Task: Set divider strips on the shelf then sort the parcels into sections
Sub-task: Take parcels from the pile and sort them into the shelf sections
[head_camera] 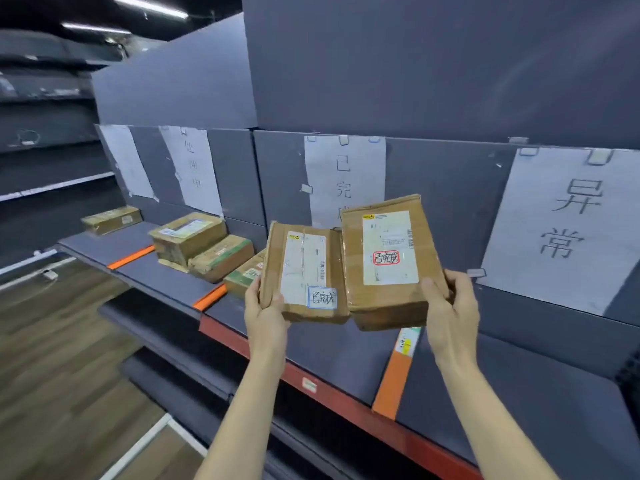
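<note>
My left hand (265, 306) grips the lower left corner of a brown parcel (304, 271) that carries a blue-framed handwritten sticker. My right hand (450, 303) grips a second brown parcel (391, 261) with a red-framed sticker. I hold both upright, side by side, above the grey shelf (339, 348), in front of the middle paper sign (343, 168). Three orange divider strips lie across the shelf: one at the left (131, 257), one in the middle (209, 297), one to the right (393, 386). Several parcels (188, 237) sit in the section left of my hands.
A single parcel (110, 219) lies in the far-left section. Paper signs hang on the back panel, a large one at the right (568, 226). The shelf front carries a red edge strip (346, 407). Lower shelves jut out below, above a wooden floor (59, 358).
</note>
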